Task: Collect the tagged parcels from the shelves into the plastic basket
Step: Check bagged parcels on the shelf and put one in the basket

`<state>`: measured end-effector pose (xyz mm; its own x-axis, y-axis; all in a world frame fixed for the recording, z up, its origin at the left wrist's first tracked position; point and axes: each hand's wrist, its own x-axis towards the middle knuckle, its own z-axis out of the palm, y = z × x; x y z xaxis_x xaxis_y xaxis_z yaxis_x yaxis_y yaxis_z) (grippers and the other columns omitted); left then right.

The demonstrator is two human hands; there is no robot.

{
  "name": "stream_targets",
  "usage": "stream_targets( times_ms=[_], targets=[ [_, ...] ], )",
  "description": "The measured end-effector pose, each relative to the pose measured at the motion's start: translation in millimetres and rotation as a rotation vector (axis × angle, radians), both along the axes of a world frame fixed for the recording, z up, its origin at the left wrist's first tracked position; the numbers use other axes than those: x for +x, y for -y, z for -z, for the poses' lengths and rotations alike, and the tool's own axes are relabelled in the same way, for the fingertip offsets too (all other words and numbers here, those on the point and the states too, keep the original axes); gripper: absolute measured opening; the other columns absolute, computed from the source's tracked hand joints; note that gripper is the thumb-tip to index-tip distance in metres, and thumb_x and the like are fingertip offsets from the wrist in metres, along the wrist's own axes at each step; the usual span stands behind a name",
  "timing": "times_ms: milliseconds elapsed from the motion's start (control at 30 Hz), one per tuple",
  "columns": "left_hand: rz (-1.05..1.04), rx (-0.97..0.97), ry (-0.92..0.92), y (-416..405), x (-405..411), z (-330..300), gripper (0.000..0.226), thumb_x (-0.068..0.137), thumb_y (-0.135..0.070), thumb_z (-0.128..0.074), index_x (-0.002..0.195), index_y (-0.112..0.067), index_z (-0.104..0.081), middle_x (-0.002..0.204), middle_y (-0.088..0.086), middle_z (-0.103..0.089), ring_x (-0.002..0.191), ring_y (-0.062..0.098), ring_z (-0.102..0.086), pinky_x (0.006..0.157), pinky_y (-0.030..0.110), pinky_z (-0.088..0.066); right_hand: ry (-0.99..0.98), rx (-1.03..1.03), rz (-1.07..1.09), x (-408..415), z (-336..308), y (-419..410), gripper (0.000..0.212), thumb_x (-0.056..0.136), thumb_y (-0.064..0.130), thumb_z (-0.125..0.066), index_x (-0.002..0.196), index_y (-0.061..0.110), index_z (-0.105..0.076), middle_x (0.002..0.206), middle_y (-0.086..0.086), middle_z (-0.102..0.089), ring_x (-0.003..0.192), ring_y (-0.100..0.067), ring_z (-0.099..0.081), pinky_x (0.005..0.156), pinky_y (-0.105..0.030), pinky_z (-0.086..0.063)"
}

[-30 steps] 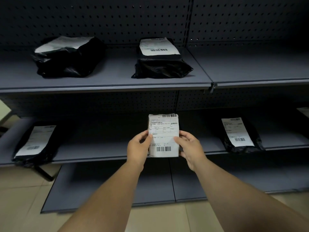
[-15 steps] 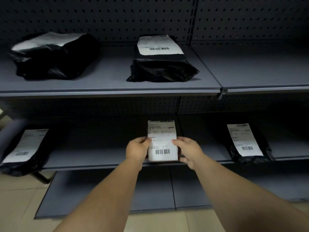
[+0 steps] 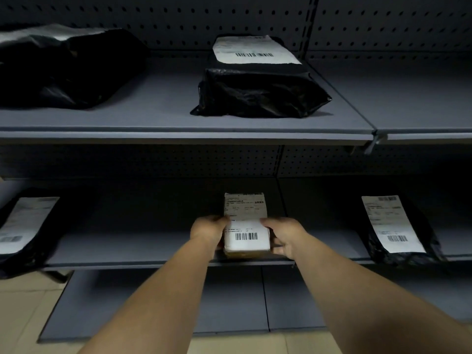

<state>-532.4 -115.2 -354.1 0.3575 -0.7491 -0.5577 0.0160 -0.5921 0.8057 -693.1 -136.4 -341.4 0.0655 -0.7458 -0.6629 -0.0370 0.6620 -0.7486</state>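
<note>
My left hand (image 3: 208,229) and right hand (image 3: 284,236) grip the sides of a small brown box parcel (image 3: 246,226) at the front edge of the middle shelf (image 3: 140,247). Its white label shows a barcode; the small print is too blurred to read. Right of it lies a black bagged parcel (image 3: 398,233) with a barcoded label, and above it another (image 3: 258,80).

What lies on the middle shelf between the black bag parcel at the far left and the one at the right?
Head view: a small labelled box, held by both hands.
</note>
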Motion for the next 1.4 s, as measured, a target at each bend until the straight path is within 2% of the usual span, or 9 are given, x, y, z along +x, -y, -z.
stream_targets(
  times_ms=[167,233,367,433,500,600,733,967,1400],
  targets=[
    [0.046,0.04,0.035,8,2,2,0.007,0.091,-0.024,-0.061,0.085,-0.021,-0.059,0.109,0.013,-0.064,0.105,0.033,-0.061,0.093,0.046,-0.051,-0.055,0.027,0.015,4,5,6,0.022,0.09,0.014,-0.062,0.111,0.008,-0.059,0.11,-0.016,-0.066,0.103,-0.031,-0.062,0.078,-0.042,-0.054],
    [0.057,0.045,0.049,10,3,3,0.006,0.091,-0.023,-0.061,0.093,-0.018,-0.06,0.11,0.012,-0.063,0.106,0.032,-0.06,0.093,0.045,-0.052,-0.066,0.035,0.016,5,7,8,0.025,0.09,0.015,-0.062,0.114,0.008,-0.058,0.111,-0.016,-0.066,0.104,-0.031,-0.062,0.081,-0.043,-0.053],
    [0.129,0.056,0.164,11,2,2,0.025,0.092,-0.029,-0.058,0.11,-0.011,-0.062,0.113,0.013,-0.064,0.104,0.03,-0.061,0.094,0.041,-0.05,-0.18,-0.037,-0.025,6,8,10,0.028,0.092,0.019,-0.06,0.118,0.008,-0.059,0.109,-0.014,-0.066,0.099,-0.029,-0.063,0.084,-0.041,-0.054],
    [0.27,0.062,0.36,9,1,-2,0.029,0.097,-0.03,-0.05,0.115,-0.012,-0.061,0.114,0.012,-0.063,0.099,0.027,-0.059,0.084,0.032,-0.048,-0.487,-0.194,-0.175,3,6,11,0.031,0.094,0.026,-0.055,0.12,0.011,-0.06,0.115,-0.014,-0.065,0.105,-0.028,-0.061,0.084,-0.034,-0.051],
    [0.413,0.039,0.7,6,-2,-7,0.033,0.099,-0.033,-0.042,0.119,-0.012,-0.058,0.116,0.011,-0.061,0.099,0.026,-0.058,0.077,0.03,-0.047,-0.746,-0.332,-0.286,-2,2,9,0.039,0.094,0.032,-0.052,0.13,0.016,-0.056,0.125,-0.011,-0.061,0.112,-0.027,-0.057,0.078,-0.024,-0.042],
    [0.512,-0.054,1.085,-2,-9,-19,0.037,0.097,-0.039,-0.04,0.124,-0.018,-0.055,0.122,0.008,-0.055,0.108,0.025,-0.055,0.082,0.033,-0.045,-1.062,-0.512,-0.376,-10,-4,-1,0.043,0.096,0.035,-0.047,0.137,0.023,-0.049,0.13,-0.008,-0.057,0.118,-0.028,-0.052,0.082,-0.028,-0.045],
    [0.662,-0.231,1.332,-13,-27,-43,0.036,0.095,-0.04,-0.042,0.123,-0.021,-0.053,0.127,0.004,-0.051,0.113,0.024,-0.049,0.089,0.035,-0.038,-1.286,-0.722,-0.4,-21,-22,-19,0.037,0.094,0.033,-0.048,0.129,0.023,-0.056,0.124,-0.006,-0.058,0.116,-0.025,-0.049,0.086,-0.032,-0.045],
    [0.7,-0.378,1.43,-25,-69,-74,0.031,0.095,-0.041,-0.043,0.108,-0.019,-0.061,0.113,0.002,-0.06,0.105,0.022,-0.055,0.086,0.034,-0.039,-1.34,-0.791,-0.354,-63,-49,-38,0.035,0.092,0.032,-0.052,0.125,0.021,-0.057,0.122,-0.003,-0.057,0.117,-0.022,-0.048,0.091,-0.033,-0.042],
    [0.666,-0.342,1.355,-54,-226,-79,0.037,0.097,-0.042,-0.037,0.115,-0.018,-0.059,0.118,0.002,-0.057,0.113,0.022,-0.05,0.099,0.036,-0.035,-1.35,-0.782,-0.334,-232,-64,-64,0.036,0.095,0.033,-0.048,0.126,0.017,-0.055,0.127,-0.002,-0.054,0.12,-0.021,-0.044,0.094,-0.033,-0.04]
  ],
)
